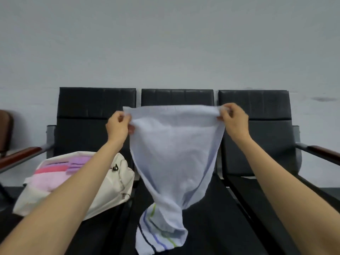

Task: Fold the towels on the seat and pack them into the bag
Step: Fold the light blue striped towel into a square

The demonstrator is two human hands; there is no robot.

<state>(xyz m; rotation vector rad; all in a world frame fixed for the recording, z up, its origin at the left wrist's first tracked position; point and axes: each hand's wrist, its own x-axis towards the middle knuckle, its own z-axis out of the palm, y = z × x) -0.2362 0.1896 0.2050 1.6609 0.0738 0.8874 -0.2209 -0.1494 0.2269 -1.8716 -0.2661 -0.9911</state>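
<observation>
Bag: the cream canvas bag (110, 183) is lying open on the left seat (11, 221), and you are already keeping pink and purple folded towels (55, 173) inside it.
Left hand: your left hand (118, 127) is pinching the top left corner of the pale blue towel (174, 153), fingers closed on the cloth.
Towel: it is hanging between your 2 hands over the middle seat (211, 218), top edge stretched, body narrowing, striped end (160, 234) bunching on the cushion.
Right hand: your right hand (233, 120) is gripping the top right corner the same way, fingers closed on the hem.
Seats: you are facing 3 black seats.
Risk: the lower end is twisting, so folding now is likely trapping a crooked crease; a loosening pinch is likely dropping 1 corner; the bag mouth is looking fairly full, so a bulky fold may be catching there.
</observation>
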